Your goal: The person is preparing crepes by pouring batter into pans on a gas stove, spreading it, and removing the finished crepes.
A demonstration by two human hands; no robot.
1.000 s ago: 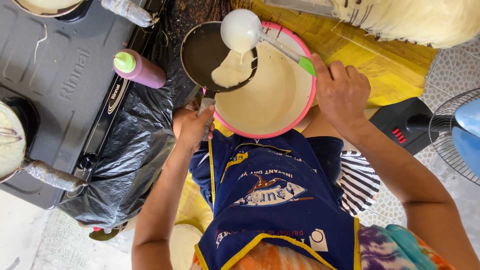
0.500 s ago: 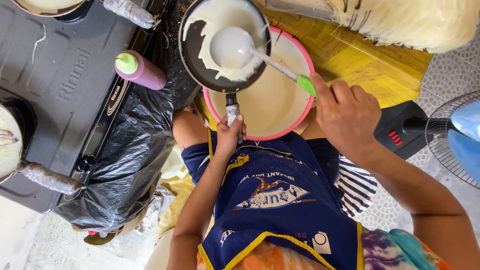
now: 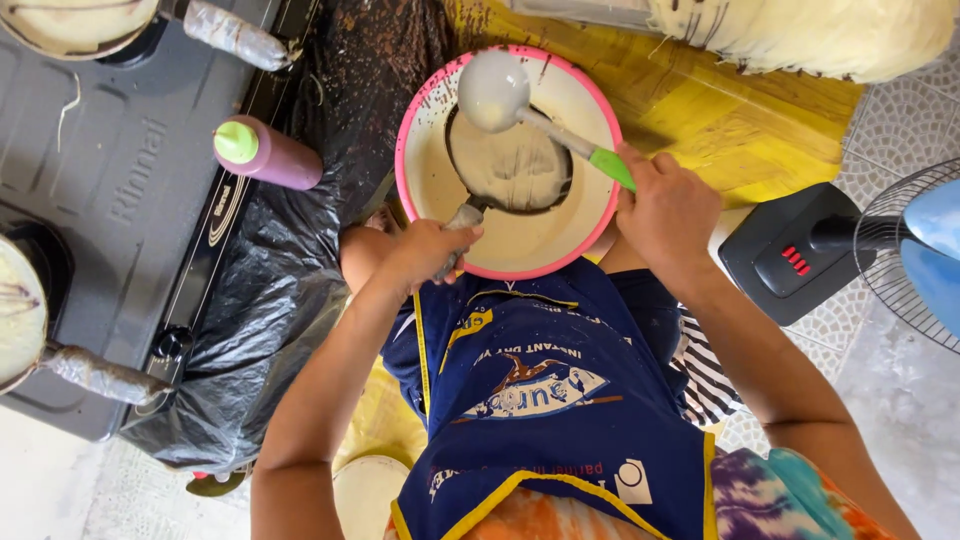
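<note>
A tiled floor (image 3: pixel 900 400) with a yellow mat (image 3: pixel 720 130) lies below. On the left sits one dark gas stove (image 3: pixel 110 200) with two batter-coated pans on it, one (image 3: pixel 70 20) at the top and one (image 3: pixel 15 310) at the left edge, next to one crumpled black plastic sheet (image 3: pixel 260 310). One electric fan (image 3: pixel 850 260) stands at the right. One pink-rimmed bowl of pale batter (image 3: pixel 575 215) sits in the middle. One small dark pan (image 3: pixel 510 165) is tilted over the bowl, its handle clasped by the closed left hand (image 3: pixel 425 255). The right hand (image 3: pixel 665 205) grips one green-handled ladle (image 3: pixel 495 90) held above the pan. One purple bottle with a green cap (image 3: pixel 270 155) lies on the stove's edge.
</note>
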